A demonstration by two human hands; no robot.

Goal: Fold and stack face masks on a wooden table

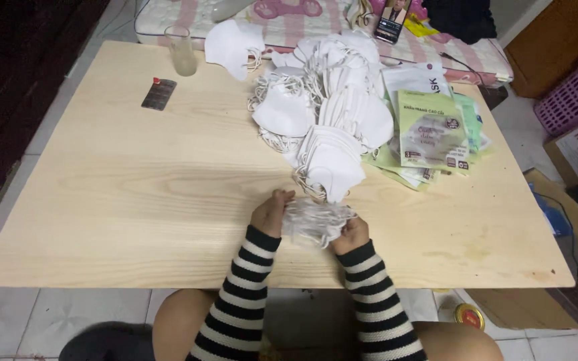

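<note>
on wooden table (135, 187), both hands (270, 212) (352, 232) pinch white mask (316, 219)

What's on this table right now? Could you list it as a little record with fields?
left hand: grips one side of a white face mask
right hand: grips the other side of the same mask
mask pile: loose white masks heaped beyond the hands
packets: green and clear pouches, right of the pile
drinking glass: upright, far left
blister pack: flat, near the glass
table: pale wood

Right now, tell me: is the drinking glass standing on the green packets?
No, the glass stands on bare table, far from the green packets.
</note>
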